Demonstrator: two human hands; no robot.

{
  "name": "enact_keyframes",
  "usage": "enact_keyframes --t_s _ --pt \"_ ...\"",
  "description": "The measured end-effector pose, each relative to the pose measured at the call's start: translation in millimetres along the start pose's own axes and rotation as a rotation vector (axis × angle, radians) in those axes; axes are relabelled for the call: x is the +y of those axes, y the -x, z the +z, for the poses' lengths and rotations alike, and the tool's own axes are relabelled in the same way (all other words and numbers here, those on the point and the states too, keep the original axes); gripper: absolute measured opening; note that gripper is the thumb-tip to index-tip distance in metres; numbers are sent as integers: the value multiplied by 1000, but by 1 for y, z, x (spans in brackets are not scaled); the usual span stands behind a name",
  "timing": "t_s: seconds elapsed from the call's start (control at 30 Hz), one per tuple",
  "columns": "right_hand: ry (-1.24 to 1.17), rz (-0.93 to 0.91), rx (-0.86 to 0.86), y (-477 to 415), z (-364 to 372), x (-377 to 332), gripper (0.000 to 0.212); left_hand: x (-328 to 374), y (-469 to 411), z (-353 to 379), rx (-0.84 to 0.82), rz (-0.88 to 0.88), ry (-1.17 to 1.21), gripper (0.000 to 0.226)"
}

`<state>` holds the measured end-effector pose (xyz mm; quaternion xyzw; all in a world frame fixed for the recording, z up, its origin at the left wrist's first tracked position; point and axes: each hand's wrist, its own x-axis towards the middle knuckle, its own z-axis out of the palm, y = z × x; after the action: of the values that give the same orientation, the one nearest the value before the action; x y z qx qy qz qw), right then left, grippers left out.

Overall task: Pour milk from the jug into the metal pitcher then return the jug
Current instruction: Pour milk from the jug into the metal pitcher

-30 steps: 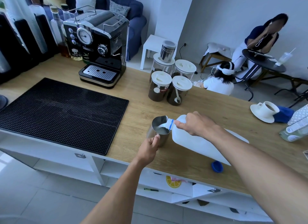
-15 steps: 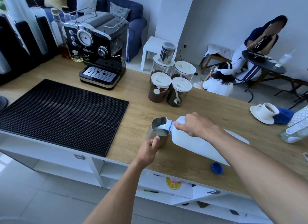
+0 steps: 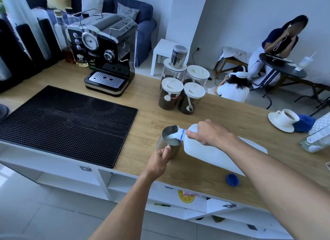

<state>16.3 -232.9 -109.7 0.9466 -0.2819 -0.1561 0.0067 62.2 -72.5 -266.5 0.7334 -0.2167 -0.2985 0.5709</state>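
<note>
Now the right hand grips the tilted white plastic milk jug, its mouth over the round steel pitcher at its 9 o'clock, held by the left hand; overtilting could overflow onto the wooden table.

Jug: white plastic, tipped on its side, mouth over the pitcher rim, milk running out.
Right hand: grips the jug near its neck.
Metal pitcher: upright on the wooden counter, milk inside.
Left hand: holds the pitcher's near side.
Blue cap: on the counter, near the jug's base.
</note>
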Motion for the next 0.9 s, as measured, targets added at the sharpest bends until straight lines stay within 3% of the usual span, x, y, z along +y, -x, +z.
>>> enact_keyframes --t_s 0.9 --pt "-3 2 -19 -4 0 1 64 5 1 -2 2 0 -52 49"
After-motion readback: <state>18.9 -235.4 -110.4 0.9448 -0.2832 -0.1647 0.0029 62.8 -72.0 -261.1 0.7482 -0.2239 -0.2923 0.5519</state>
